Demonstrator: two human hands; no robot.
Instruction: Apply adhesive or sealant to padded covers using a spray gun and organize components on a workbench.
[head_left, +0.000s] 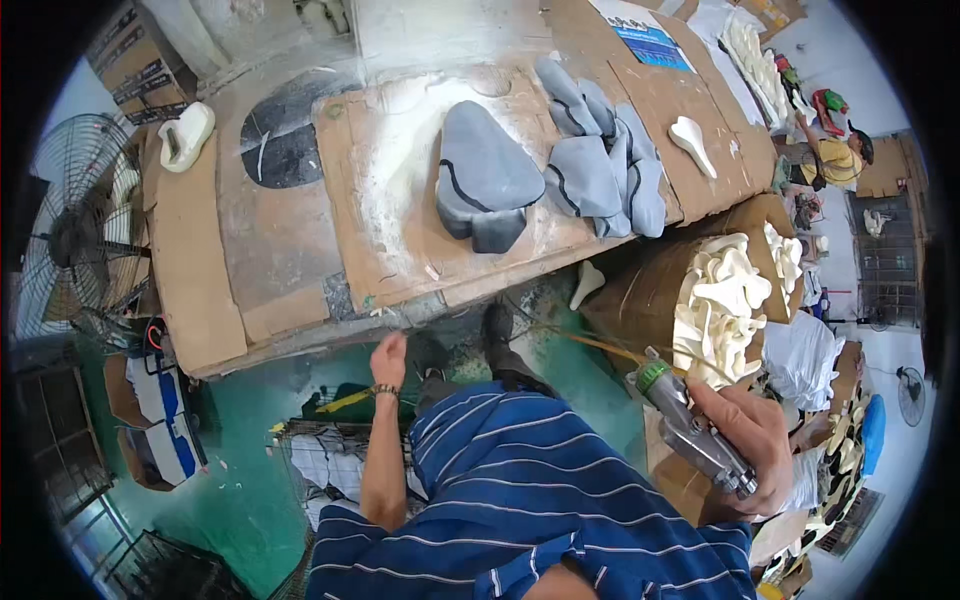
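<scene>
My right hand (745, 435), at the lower right, is wrapped round a grey metal spray gun (690, 425) with a green ring at its front end. My left hand (389, 362) hangs just off the table's front edge, its fingers curled together with nothing visible in them. On the cardboard-covered table (285, 290), a stack of grey bicycle saddle covers (487, 165) with a black line lies in front of me. Right of it sits a looser pile of similar grey covers (590, 175). Neither hand touches them.
A large carton (640, 290) of cream foam saddle pads (722, 300) stands right of the table. Single pads lie on the table (690, 145) and at its left end (187, 137). A caged fan (80, 200) stands at left. Another person (840, 160) is at far right.
</scene>
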